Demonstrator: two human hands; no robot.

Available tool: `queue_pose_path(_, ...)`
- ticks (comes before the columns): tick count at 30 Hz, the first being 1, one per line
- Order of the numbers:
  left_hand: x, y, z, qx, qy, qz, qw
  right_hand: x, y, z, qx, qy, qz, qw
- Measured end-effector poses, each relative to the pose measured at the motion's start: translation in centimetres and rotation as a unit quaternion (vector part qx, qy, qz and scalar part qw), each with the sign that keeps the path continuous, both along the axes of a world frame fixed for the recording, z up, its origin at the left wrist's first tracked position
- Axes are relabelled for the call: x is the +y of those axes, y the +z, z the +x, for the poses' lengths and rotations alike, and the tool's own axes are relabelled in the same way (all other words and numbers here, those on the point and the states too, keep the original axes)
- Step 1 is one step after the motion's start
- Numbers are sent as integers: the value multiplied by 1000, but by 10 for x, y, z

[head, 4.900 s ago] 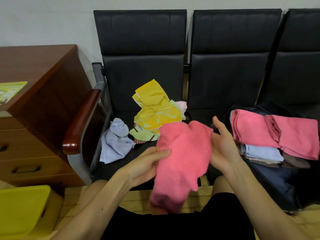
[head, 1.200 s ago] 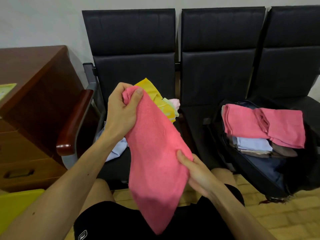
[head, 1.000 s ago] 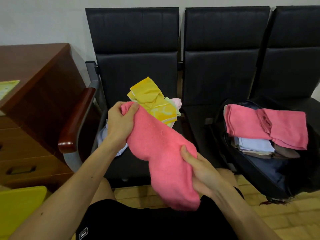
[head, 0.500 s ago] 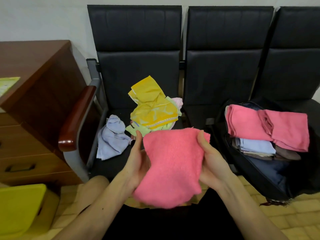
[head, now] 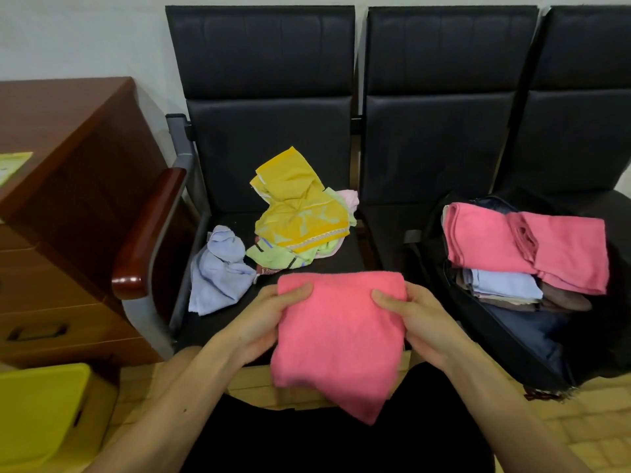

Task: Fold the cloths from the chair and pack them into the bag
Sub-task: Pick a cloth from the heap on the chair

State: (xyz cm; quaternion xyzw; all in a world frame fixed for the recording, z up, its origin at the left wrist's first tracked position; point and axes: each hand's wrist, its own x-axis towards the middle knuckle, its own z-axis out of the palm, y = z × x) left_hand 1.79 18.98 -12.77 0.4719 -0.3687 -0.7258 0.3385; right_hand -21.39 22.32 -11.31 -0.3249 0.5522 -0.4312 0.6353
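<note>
There, both thumbs lay on top of the folded pink cloth point(head: 338, 336), the left thumb point(head: 296, 291) near its upper left corner and the right thumb point(head: 386, 297) near its upper right, while the other fingers were curled underneath and hidden by the fabric. The left hand point(head: 266, 324) gripped the cloth's left edge and the right hand point(head: 421, 324) gripped its right edge, so the cloth was held up between them as a rough rectangle, its lower corner hanging over the person's lap. It hung in front of the front edge of the chair point(head: 266, 131), apart from the unfolded heap.

On that seat, behind the hands, lay a crumpled yellow cloth point(head: 297, 213) on top of a light green cloth point(head: 273, 257), with a pale pink cloth point(head: 350, 199) peeking out at the back. A lavender cloth point(head: 218, 273) was bunched just to the left of the heap.

To the right stood the open dark bag point(head: 519, 339), which held a stack: two folded pink cloths point(head: 488, 240) side by side on top, a light blue cloth point(head: 505, 285) and brown ones beneath. At the left were a wooden armrest point(head: 146, 233), a brown cabinet point(head: 68, 172) and a yellow box point(head: 41, 411).
</note>
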Motion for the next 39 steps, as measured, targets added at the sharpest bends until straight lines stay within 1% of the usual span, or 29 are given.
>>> queue_pose_path(2,-3,1,3,-62,-12,-45,997,-4,-4,-6,97,-6,-18,995)
queue_pose_path(4,-7,2,3,-92,-1,-68,993,-11,2,-7,184,-15,-37,982)
queue_pose_path(6,-12,5,1,-106,24,-84,991,-17,12,-6,229,-29,-68,971)
queue_pose_path(9,-20,14,1,-101,50,-111,987,-28,24,-10,242,-29,-121,962)
queue_pose_path(11,-27,25,1,-97,66,-126,985,-34,34,-13,242,8,-151,959)
queue_pose_path(14,-41,43,3,-88,75,-132,985,-45,48,-17,208,58,-190,958)
queue_pose_path(16,-51,56,5,-86,79,-133,984,-51,58,-17,220,80,-209,950)
queue_pose_path(18,-59,67,10,-82,84,-137,984,-58,68,-17,275,95,-223,930)
queue_pose_path(20,-66,78,15,-71,66,-147,984,-65,78,-15,359,100,-238,897)
queue_pose_path(22,-72,86,19,-75,39,-170,982,-71,90,-14,410,87,-254,871)
queue_pose_path(25,-77,97,19,-78,30,-216,973,-78,106,-13,459,60,-291,838)
queue_pose_path(31,-78,104,11,-92,94,-295,947,-86,119,-16,507,37,-331,795)
queue_pose_path(33,-75,102,9,-115,118,-326,931,-86,119,-20,504,44,-331,797)
queue_pose_path(34,-74,99,9,-139,136,-342,920,-86,117,-21,492,51,-329,805)
queue_pose_path(36,-74,96,9,-196,169,-377,889,-85,112,-26,448,68,-323,831)
queue_pose_path(37,-72,97,10,-214,169,-394,877,-85,109,-29,423,74,-319,845)
queue_pose_path(39,-66,101,10,-214,142,-431,865,-83,106,-34,374,84,-308,871)
